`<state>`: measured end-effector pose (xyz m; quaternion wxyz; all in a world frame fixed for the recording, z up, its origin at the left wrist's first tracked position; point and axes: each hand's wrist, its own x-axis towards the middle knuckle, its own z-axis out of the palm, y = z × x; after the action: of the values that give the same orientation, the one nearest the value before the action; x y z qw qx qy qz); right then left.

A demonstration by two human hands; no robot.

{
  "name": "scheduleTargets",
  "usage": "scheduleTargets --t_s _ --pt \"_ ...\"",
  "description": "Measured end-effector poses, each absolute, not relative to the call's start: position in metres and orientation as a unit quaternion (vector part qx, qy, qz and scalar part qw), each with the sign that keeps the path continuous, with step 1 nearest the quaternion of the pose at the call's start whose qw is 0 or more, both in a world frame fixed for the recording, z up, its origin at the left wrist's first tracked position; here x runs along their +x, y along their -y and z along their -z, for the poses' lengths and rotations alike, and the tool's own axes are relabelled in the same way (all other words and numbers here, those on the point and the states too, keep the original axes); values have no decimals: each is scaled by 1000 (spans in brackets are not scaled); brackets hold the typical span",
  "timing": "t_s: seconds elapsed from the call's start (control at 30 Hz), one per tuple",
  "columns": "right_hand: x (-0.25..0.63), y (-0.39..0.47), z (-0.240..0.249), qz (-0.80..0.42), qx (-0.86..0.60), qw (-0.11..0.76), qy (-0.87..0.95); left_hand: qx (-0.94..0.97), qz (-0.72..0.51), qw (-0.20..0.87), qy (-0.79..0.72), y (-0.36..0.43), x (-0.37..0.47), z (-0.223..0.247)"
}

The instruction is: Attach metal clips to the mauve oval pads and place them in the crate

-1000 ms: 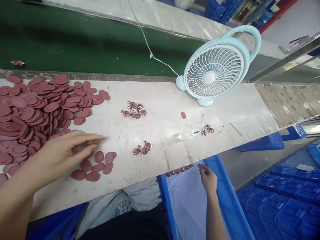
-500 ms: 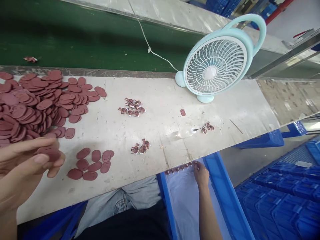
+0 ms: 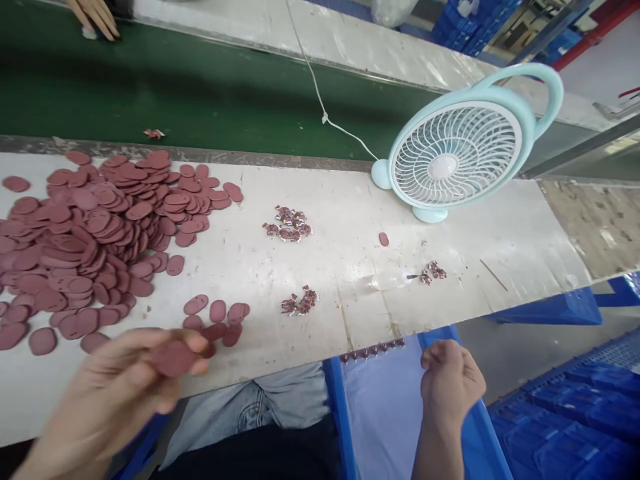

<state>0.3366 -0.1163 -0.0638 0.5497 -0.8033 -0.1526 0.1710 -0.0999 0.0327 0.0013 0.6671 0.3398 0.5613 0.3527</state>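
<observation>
My left hand (image 3: 125, 380) pinches a reddish-brown oval disc (image 3: 173, 358) between thumb and fingers, over the table's near edge. Beyond it, a small group of similar discs (image 3: 217, 311) lies on the table, partly hidden by my fingers. A large heap of these discs (image 3: 95, 233) spreads over the left side. My right hand (image 3: 451, 380) is raised over the right rim of a blue crate, its fingers curled; whether anything is in them is hidden. Along the crate's far edge runs a row of small brown figures (image 3: 373, 350) beside a pale sheet (image 3: 377, 400).
Small brown-and-white figures lie in clusters at mid-table (image 3: 289, 225), nearer the front (image 3: 301, 302) and on the right (image 3: 433, 272). A clear bottle (image 3: 390, 280), a lone disc (image 3: 383, 239) and a light-blue fan (image 3: 455, 150) stand or lie rightward. Another person's hand (image 3: 95, 17) is across the green belt.
My left hand has moved right and toward me with its disc. My right hand has lifted away from the row of figures, to the right. The view has shifted left, and another person's hand has appeared.
</observation>
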Motion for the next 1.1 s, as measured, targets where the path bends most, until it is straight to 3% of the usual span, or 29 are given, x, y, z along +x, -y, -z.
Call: scheduleTargets --t_s 0.13,0.23,0.3,0.37,0.5,0.63,0.83,0.97,1.1 --pt "278 68 19 -460 -623 615 149 238 -329 816 -412 -11 -39 -1" --pt "262 23 16 -678 -307 667 41 196 -326 851 -362 2 -13 4" --pt "265 -2 20 -715 -128 686 -28 167 -337 861 -344 7 -6 6" --pt "270 -16 24 -702 -92 705 -38 149 -352 862 -332 9 -5 6" --pt "261 -15 20 -664 -189 723 3 130 -369 863 -320 6 -7 5" --pt "240 -1 11 -581 -399 702 103 120 -359 863 -336 3 -10 7" --pt "271 -30 10 -230 -702 596 315 110 -347 854 -372 3 -14 4" --pt "305 -66 2 -112 -758 461 448 122 -346 847 -385 4 -18 0" --pt "292 -108 -14 -83 -728 396 554 174 -393 810 -398 6 -21 1"
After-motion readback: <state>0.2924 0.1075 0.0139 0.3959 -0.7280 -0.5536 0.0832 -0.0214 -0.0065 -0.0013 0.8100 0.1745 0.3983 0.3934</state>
